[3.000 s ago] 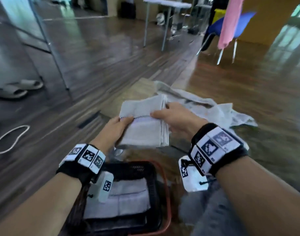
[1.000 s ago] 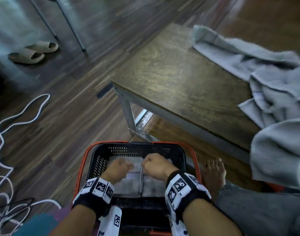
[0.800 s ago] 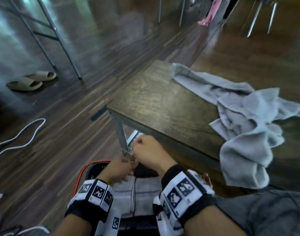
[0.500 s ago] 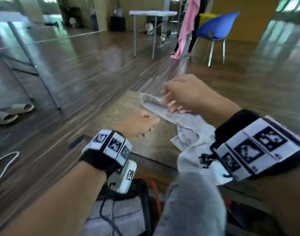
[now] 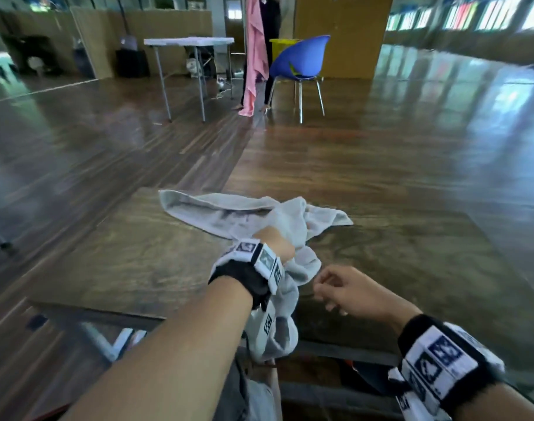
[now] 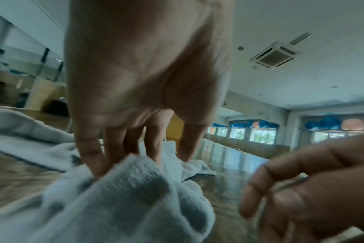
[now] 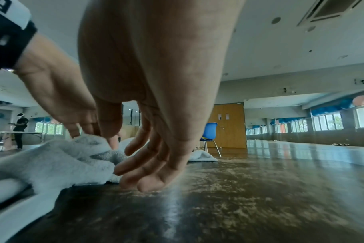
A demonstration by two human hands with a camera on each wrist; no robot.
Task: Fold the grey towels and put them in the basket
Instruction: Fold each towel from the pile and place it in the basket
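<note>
Grabbing the grey towel (image 5: pixel 253 214) with my left hand (image 5: pixel 273 243), I am pinching a bunched-up bit of it so I can pull it flat for folding. The towel is lying in a messy heap on the table (image 5: pixel 123 256), and one end is hanging over the near edge. My right hand (image 5: pixel 347 291) is hovering just beside the towel, fingers loose and holding nothing, getting ready to take another edge. The basket is not showing right now.
</note>
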